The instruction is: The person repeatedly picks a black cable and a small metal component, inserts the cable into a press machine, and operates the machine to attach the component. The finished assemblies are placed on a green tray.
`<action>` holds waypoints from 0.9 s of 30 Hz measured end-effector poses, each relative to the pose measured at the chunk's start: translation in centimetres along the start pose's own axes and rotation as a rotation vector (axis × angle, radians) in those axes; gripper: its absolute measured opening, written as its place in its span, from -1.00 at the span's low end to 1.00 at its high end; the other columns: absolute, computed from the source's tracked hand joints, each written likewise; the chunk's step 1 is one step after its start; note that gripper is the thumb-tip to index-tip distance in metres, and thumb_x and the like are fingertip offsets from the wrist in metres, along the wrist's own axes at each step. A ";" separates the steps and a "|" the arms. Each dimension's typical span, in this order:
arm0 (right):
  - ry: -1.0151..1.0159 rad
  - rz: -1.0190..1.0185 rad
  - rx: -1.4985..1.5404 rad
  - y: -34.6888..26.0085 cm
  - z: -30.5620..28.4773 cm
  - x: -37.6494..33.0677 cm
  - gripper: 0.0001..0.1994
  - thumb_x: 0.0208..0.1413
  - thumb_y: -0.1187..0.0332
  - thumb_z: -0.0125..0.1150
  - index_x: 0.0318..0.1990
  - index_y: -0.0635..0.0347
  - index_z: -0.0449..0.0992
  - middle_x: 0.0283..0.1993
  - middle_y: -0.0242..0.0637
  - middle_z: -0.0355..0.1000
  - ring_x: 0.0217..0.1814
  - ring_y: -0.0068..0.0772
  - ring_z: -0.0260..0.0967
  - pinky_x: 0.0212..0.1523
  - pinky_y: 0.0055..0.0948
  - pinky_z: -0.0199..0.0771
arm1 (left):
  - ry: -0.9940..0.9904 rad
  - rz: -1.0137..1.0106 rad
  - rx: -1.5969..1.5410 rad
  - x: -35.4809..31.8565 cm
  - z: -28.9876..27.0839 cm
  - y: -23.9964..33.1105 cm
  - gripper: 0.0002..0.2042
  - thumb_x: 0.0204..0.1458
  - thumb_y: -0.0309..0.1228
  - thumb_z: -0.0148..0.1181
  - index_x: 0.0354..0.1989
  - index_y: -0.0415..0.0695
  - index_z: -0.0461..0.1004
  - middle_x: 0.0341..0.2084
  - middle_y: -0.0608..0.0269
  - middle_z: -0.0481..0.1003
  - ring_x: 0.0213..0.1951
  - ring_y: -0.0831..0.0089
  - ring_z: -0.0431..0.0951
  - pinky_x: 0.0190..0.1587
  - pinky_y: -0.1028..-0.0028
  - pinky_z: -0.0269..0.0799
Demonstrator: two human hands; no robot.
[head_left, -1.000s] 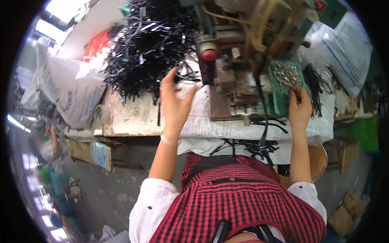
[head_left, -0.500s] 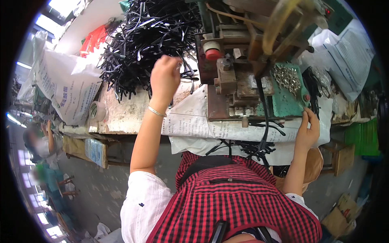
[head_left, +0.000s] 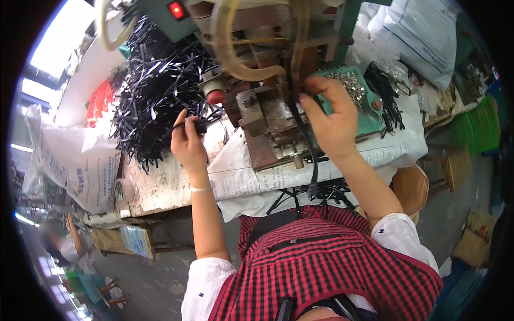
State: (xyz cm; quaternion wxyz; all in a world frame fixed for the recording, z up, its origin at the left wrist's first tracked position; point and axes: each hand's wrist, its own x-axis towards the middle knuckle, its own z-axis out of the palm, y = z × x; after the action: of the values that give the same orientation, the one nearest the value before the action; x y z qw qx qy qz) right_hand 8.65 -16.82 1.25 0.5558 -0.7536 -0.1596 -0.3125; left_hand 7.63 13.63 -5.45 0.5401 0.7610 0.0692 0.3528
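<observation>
My left hand [head_left: 188, 150] is raised beside a heap of black glasses temples [head_left: 155, 91], its fingers closed around a black temple [head_left: 200, 127]. My right hand [head_left: 334, 120] reaches into the working area of a bench press [head_left: 278, 115]. Its thumb and bent fingers come together beside the press head, where a hose and dark parts hide whatever lies between the tips. A black cord [head_left: 305, 139] hangs down from the press in front of the block. Right of it, a green tray [head_left: 376, 124] holds many small metal pieces [head_left: 349, 88].
A red button [head_left: 215, 96] sits on the press's left side, and a yellowish hose [head_left: 227, 48] loops above. White sacks [head_left: 75, 160] stand at left. A tape roll [head_left: 125, 190] lies near the table edge. More black temples [head_left: 334, 193] lie at my lap. Another person [head_left: 61, 241] sits far left.
My right hand has moved from the tray's front edge up and left into the press. My left hand has lowered and now shows a temple. The view has shifted and turned.
</observation>
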 end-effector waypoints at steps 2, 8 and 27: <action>0.037 0.145 0.154 -0.2 0.8 -0.5 -0.68 0.05 0.55 0.38 0.00 0.27 0.55 -0.17 -0.26 0.59 -0.08 -0.36 0.55 0.00 -0.39 0.49 | -0.022 0.007 -0.162 -1.4 0.7 4.2 -0.72 0.41 -0.41 0.06 0.12 -0.35 0.54 -0.20 0.16 0.67 -0.36 0.64 0.55 -0.37 0.63 0.44; -0.055 0.236 0.347 -2.4 0.5 0.1 -0.49 0.07 0.57 0.36 0.21 0.29 0.39 0.02 -0.20 0.56 0.04 -0.44 0.51 0.18 -0.42 0.42 | -0.155 0.450 -0.165 -0.8 2.7 17.3 -0.71 0.38 -0.49 -0.01 0.09 -0.42 0.55 -0.18 -0.02 0.67 -0.10 0.38 0.62 0.02 0.47 0.49; 0.205 0.333 -0.111 8.3 -10.2 0.0 -0.67 0.20 0.55 0.20 0.12 0.22 0.55 -0.02 -0.25 0.60 -0.01 -0.40 0.53 0.09 -0.41 0.47 | -0.403 1.186 0.142 -5.5 8.0 13.3 -0.72 -0.16 -0.51 0.36 -0.19 -0.11 0.69 -0.15 0.18 0.64 -0.58 0.62 0.44 -0.55 0.57 0.30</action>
State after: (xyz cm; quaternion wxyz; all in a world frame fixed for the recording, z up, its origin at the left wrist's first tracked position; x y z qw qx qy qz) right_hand 10.52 -29.17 -2.93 0.5709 -0.7632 0.0422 -0.2997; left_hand 4.80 -0.68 2.27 0.2033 0.7554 -0.4445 0.4364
